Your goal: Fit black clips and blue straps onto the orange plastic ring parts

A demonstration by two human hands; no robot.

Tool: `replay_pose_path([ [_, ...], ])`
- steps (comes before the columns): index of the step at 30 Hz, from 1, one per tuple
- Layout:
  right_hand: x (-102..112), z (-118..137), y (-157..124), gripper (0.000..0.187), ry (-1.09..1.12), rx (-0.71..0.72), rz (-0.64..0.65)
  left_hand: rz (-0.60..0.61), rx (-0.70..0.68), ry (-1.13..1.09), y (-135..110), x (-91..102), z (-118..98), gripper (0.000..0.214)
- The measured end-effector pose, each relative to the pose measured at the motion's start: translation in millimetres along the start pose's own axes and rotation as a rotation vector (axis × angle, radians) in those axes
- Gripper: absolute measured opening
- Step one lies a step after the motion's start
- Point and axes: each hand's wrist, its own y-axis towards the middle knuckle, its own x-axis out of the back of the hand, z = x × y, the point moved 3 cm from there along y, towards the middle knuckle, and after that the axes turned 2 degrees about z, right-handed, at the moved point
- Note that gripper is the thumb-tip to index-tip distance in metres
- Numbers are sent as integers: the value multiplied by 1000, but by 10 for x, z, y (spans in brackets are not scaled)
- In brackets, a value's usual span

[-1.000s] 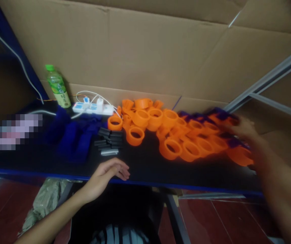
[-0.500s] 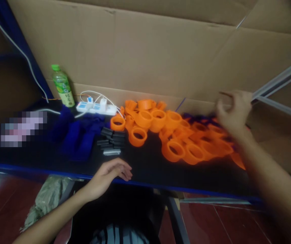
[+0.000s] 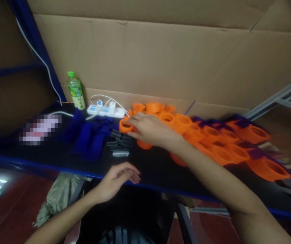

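My right hand (image 3: 150,128) reaches left across the pile, with its fingers and thumb apart around the near side of an orange ring (image 3: 126,126). I cannot tell whether they touch it. Other orange ring-shaped pieces (image 3: 213,131), some with flat tails, spread to the right; my right hand and forearm cover part of them. My left hand (image 3: 124,176) rests empty by the table's front edge, its fingers loosely bent and apart. Short black strips (image 3: 120,140) lie between my hands, with one pale strip (image 3: 120,153) in front. Dark blue fabric-like pieces (image 3: 91,139) are left of them.
A bottle with a green cap (image 3: 75,91) stands at the back left beside a white power strip (image 3: 106,111) with cables. A cardboard wall (image 3: 160,57) closes the back. A metal bar (image 3: 280,95) slants in on the right, and a blurred-out item (image 3: 41,129) lies at left.
My right hand has swung from the far right, near the metal bar, leftward to the orange ring. My left hand stays by the table edge. The view has shifted slightly.
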Motion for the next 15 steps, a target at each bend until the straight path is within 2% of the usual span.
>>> replay_pose_path([
  [3,0,-333,87,61,-57,-179,43,7,10,-8,3,2,20,32],
  [7,-160,-842,63,84,-13,-361,234,10,11,-7,5,4,33,32],
  [10,-305,-1092,-4,85,46,-387,301,11,-3,-5,3,0,23,32],
  [13,-341,-1214,-53,78,83,-356,246,15,-17,-8,-1,-9,16,31],
  [15,-277,-1204,-78,74,115,-326,169,8,-26,-29,-1,-17,25,32],
])
